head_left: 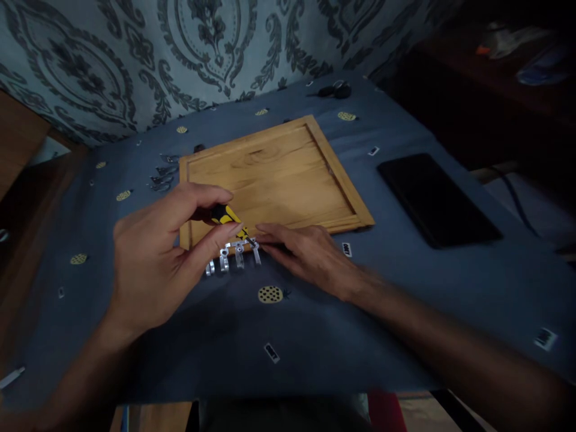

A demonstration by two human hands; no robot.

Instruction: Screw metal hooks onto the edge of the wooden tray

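In my left hand is a small yellow-and-black screwdriver, gripped between thumb and fingers. Its shaft slants down to the right end of a shiny metal hook rail. Several hooks of that rail hang over the near edge of a wooden framed board, which lies on the table. My right hand is closed at the rail's right end, thumb and fingertips beside the screwdriver's tip. Whether a screw sits between those fingertips I cannot make out.
A blue cloth with pineapple prints covers the table. Right of the board lies a black tablet-like slab. Small dark hook-like pieces lie to its left, and a black object near the patterned curtain.
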